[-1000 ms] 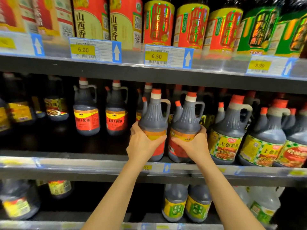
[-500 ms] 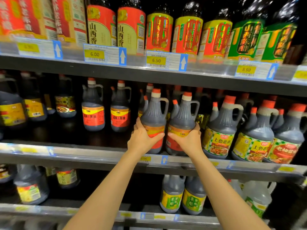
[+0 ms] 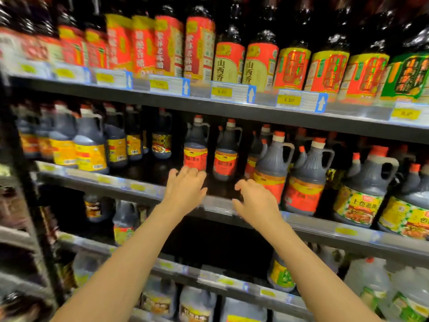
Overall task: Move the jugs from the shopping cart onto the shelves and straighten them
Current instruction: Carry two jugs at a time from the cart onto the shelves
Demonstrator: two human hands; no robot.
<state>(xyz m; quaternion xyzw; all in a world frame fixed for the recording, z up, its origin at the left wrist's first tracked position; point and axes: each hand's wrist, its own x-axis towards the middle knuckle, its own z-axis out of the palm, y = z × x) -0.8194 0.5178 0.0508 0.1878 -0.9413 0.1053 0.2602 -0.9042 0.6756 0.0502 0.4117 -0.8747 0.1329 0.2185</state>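
On the middle shelf (image 3: 222, 204) I see two dark jugs (image 3: 271, 168) with red labels standing upright side by side, near the front edge. My left hand (image 3: 185, 189) and right hand (image 3: 256, 202) hover in front of the shelf, fingers loosely spread, holding nothing. The right hand is just beside the nearer jug.

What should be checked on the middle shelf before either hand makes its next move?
1. Left hand free of any jug: ok, fingers relaxed.
2. Right hand free: ok, holds nothing.
3. Two front red-label jugs upright at the middle shelf edge: ok.
4. Their labels face forward: cannot tell, blurred.
5. Two rear red-label jugs set back from the edge: not ok, if they belong in front.
6. Shopping cart holds more jugs: cannot tell, out of view.
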